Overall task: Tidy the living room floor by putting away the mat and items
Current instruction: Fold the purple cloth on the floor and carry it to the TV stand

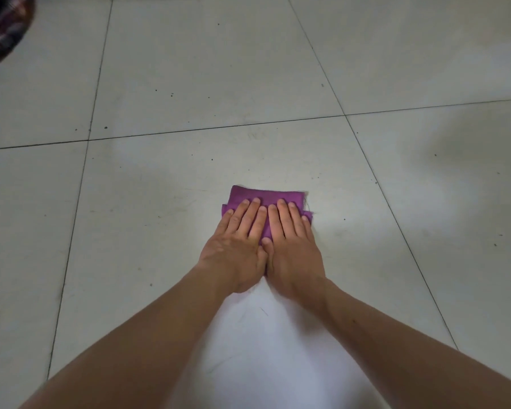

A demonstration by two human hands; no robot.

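Both hands are lying flat on the folded purple cloth (266, 196), which is resting on the tiled floor (189, 69) directly in front of the person, near the middle of the view. The left hand (236, 246) is covering its left half and the right hand (292, 246) is covering its right half, and the two are touching each other along the thumbs. The grip of each hand is spread flat: the fingers (255, 214) are stretching straight and pressing down, and nothing is being pinched. The cloth is sitting directly under the palms. Only its far edge and two side corners are showing beyond the fingertips, so its long axis is difficult to judge; it is looking nearly square. Neither hand is nearer, as both are reaching equally. I am judging that the fold is being flattened, and that lifting it is going to need fingers curling under a side edge. A dark patterned fabric (0, 31) is lying well apart, at the far left corner.
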